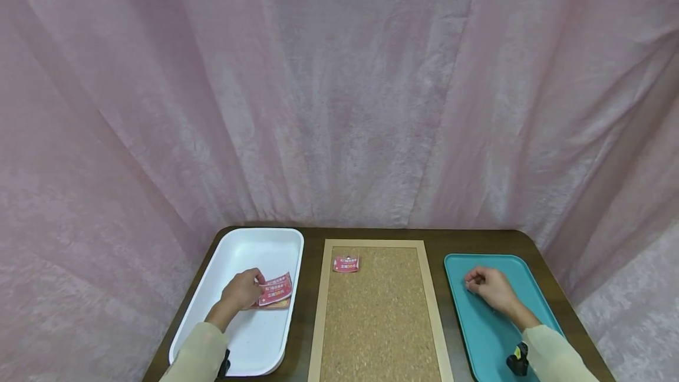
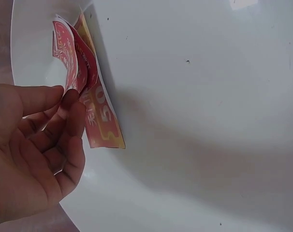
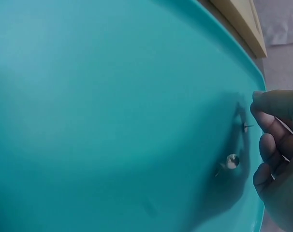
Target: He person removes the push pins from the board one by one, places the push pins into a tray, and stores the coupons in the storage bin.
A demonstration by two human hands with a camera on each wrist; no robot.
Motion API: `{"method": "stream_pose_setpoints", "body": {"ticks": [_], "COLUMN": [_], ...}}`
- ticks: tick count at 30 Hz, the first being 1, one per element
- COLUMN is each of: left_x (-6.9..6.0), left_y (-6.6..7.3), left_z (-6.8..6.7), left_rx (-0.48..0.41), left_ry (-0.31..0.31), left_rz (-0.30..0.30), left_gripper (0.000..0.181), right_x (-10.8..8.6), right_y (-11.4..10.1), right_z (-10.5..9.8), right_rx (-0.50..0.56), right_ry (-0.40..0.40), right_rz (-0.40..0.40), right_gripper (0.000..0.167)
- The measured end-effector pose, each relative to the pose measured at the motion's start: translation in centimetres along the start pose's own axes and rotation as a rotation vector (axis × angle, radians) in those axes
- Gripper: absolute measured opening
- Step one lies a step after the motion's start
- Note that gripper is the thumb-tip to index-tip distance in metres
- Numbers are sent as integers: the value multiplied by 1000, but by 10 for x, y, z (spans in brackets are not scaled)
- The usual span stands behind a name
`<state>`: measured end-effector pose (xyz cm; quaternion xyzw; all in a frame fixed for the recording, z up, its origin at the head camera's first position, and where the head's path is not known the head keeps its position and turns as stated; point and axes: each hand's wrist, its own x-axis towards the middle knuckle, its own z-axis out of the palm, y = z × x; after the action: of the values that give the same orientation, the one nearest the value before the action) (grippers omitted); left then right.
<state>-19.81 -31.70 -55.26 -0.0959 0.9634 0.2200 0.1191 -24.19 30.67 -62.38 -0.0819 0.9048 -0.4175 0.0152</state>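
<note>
My left hand (image 1: 243, 289) is over the white tray (image 1: 233, 246), its thumb and forefinger pinching a red printed coupon (image 2: 64, 53). More coupons (image 2: 104, 116) in red and yellow lie just behind it, against the tray. My right hand (image 1: 493, 287) hovers above the teal tray (image 1: 509, 341), thumb and forefinger tips together and the other fingers curled. Whether something small sits between those tips is hidden. Below them in the right wrist view lie a round-headed thumbtack (image 3: 232, 161) and a second thumbtack (image 3: 245, 127).
Between the trays lies a wood-framed corkboard (image 1: 382, 311), with one red coupon (image 1: 346, 264) at its upper left. All stand on a dark brown table (image 1: 371, 233). A pink curtain (image 1: 339, 105) hangs behind and around it.
</note>
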Motion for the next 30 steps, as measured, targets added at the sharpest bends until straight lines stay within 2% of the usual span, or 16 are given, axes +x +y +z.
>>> {"method": "stream_pose_setpoints", "body": {"ticks": [10,17,25,30], "left_x": [-1,-2,0,0], "left_y": [2,2,2,3], "left_z": [1,1,1,-4], "left_rx": [20,15,11,17], "left_ry": [-7,38,55,77], "left_rz": [11,12,11,24], "left_gripper": [12,18,24,25], "right_x": [-3,-7,-8,-7], "right_y": [6,5,5,-1], "right_z": [-2,-3,-4,-3], "right_rx": [-56,-89,-110,-111], "right_ry": [-15,-26,-25,-11], "right_rz": [-7,-15,-39,3], "right_gripper": [6,7,7,6]}}
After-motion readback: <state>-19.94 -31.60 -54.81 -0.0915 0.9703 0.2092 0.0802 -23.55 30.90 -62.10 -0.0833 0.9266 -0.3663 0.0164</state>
